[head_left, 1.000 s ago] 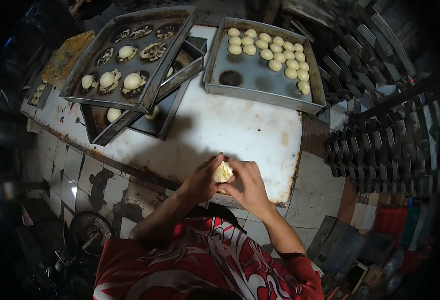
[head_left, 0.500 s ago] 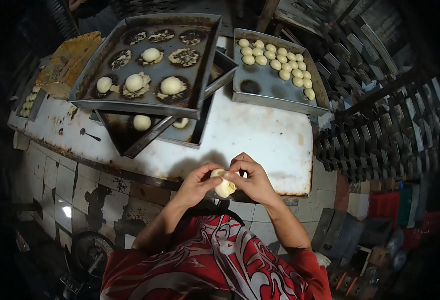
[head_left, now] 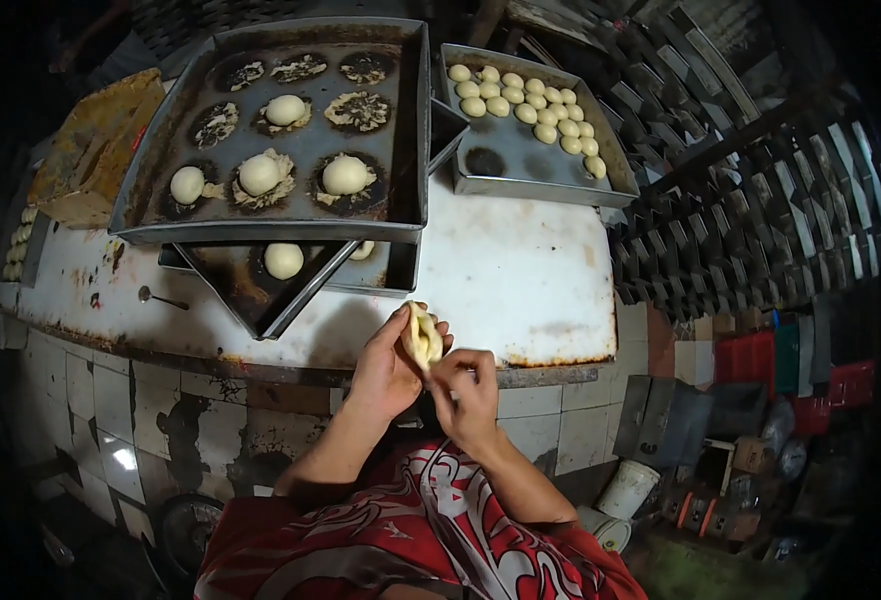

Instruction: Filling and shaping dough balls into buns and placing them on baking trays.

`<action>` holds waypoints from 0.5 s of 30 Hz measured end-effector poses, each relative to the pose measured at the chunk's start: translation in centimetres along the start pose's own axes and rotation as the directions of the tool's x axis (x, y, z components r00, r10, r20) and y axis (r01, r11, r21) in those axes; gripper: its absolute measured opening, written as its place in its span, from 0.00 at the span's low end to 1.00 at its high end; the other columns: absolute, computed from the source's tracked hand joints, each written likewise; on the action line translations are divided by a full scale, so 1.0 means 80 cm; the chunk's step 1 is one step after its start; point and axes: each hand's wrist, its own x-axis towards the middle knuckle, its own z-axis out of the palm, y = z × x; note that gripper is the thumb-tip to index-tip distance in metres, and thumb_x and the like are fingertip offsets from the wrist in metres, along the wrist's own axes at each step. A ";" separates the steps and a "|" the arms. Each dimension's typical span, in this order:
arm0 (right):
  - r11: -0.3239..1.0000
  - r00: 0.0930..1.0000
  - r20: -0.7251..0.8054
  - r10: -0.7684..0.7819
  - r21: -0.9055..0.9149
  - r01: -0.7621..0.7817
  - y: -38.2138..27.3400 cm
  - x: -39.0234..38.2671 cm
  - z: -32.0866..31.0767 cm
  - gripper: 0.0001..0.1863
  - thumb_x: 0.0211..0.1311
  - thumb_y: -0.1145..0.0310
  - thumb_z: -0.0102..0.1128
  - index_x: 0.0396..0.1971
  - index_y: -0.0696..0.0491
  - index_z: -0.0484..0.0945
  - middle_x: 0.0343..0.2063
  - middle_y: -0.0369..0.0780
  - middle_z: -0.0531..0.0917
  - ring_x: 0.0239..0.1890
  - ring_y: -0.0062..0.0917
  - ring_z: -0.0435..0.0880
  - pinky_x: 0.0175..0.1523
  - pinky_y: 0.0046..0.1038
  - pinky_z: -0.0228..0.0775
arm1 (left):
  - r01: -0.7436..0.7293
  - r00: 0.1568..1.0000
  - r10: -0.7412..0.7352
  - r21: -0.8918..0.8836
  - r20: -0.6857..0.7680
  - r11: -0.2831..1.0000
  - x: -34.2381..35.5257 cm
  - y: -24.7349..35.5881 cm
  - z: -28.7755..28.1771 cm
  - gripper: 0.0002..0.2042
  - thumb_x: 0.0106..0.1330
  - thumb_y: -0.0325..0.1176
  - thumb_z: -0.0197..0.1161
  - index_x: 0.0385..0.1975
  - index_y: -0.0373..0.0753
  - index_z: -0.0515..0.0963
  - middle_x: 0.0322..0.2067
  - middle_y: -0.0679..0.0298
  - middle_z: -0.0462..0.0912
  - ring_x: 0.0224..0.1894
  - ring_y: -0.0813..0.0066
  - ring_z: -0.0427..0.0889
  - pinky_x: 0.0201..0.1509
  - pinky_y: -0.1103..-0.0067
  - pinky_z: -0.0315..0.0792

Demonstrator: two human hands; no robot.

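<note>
In front of me, near the table's edge, a piece of pale dough (head_left: 421,335) is folded into a pocket with a yellowish inside showing. My left hand (head_left: 385,372) cups it, fingers wrapped behind and thumb along its side. The fingers of my right hand (head_left: 467,395) are curled together at the dough's lower end, seemingly pinching its edge. Beyond, a large metal tray (head_left: 290,236) bears several round dough balls, one of them the ball (head_left: 346,175) at its front right. Smaller dough balls (head_left: 544,133) sit in rows in another tray (head_left: 550,190) at the far right.
Under the large tray, more trays (head_left: 305,300) are stacked crosswise. A spoon (head_left: 163,298) lies on the stained white table (head_left: 520,260), left of them. At the far left stands a worn yellow-brown box (head_left: 95,150). Many metal pans (head_left: 750,230) are piled on the right.
The dough has turned upright and opened into a pocket, moving slightly up and left. My right hand has shifted from its upper side down to its lower end.
</note>
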 end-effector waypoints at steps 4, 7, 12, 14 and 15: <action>0.973 0.961 0.166 -0.220 -0.034 0.228 0.005 0.025 -0.054 0.12 0.42 0.78 0.65 0.31 0.55 0.76 0.34 0.41 0.74 0.35 0.35 0.72 0.39 0.32 0.64 | 0.101 0.986 -0.120 0.160 0.115 0.982 0.010 -0.006 0.006 0.09 0.64 0.33 0.49 0.37 0.35 0.71 0.32 0.61 0.75 0.37 0.71 0.77 0.43 0.76 0.72; 0.991 0.965 0.247 -0.084 0.121 0.055 0.034 0.055 -0.107 0.10 0.49 0.74 0.63 0.33 0.58 0.74 0.36 0.44 0.72 0.40 0.36 0.69 0.43 0.32 0.62 | 0.093 0.950 -0.205 0.412 0.237 0.907 0.012 -0.028 0.021 0.11 0.65 0.31 0.48 0.41 0.33 0.71 0.34 0.62 0.76 0.37 0.76 0.77 0.42 0.78 0.72; 0.930 0.817 0.576 -0.026 0.313 -0.191 0.096 0.075 -0.169 0.08 0.53 0.72 0.61 0.31 0.56 0.73 0.37 0.43 0.71 0.45 0.36 0.68 0.49 0.31 0.62 | 0.213 0.872 -0.442 0.652 0.209 0.728 0.035 -0.060 0.053 0.17 0.63 0.32 0.50 0.48 0.30 0.68 0.42 0.58 0.74 0.47 0.70 0.75 0.51 0.77 0.69; 0.903 0.811 0.585 0.001 0.348 -0.252 0.116 0.077 -0.179 0.08 0.53 0.73 0.61 0.32 0.56 0.73 0.38 0.43 0.71 0.45 0.35 0.68 0.49 0.30 0.61 | 0.239 0.856 -0.424 0.501 0.296 0.832 0.042 -0.075 0.060 0.19 0.62 0.33 0.51 0.51 0.28 0.66 0.44 0.56 0.74 0.49 0.68 0.74 0.53 0.74 0.67; 0.878 0.815 0.579 0.017 0.382 -0.289 0.124 0.078 -0.181 0.08 0.53 0.73 0.61 0.32 0.55 0.73 0.38 0.42 0.71 0.45 0.34 0.68 0.49 0.29 0.61 | 0.272 0.835 -0.396 0.339 0.382 0.901 0.044 -0.082 0.062 0.22 0.61 0.33 0.53 0.53 0.27 0.64 0.46 0.54 0.73 0.52 0.66 0.72 0.56 0.72 0.65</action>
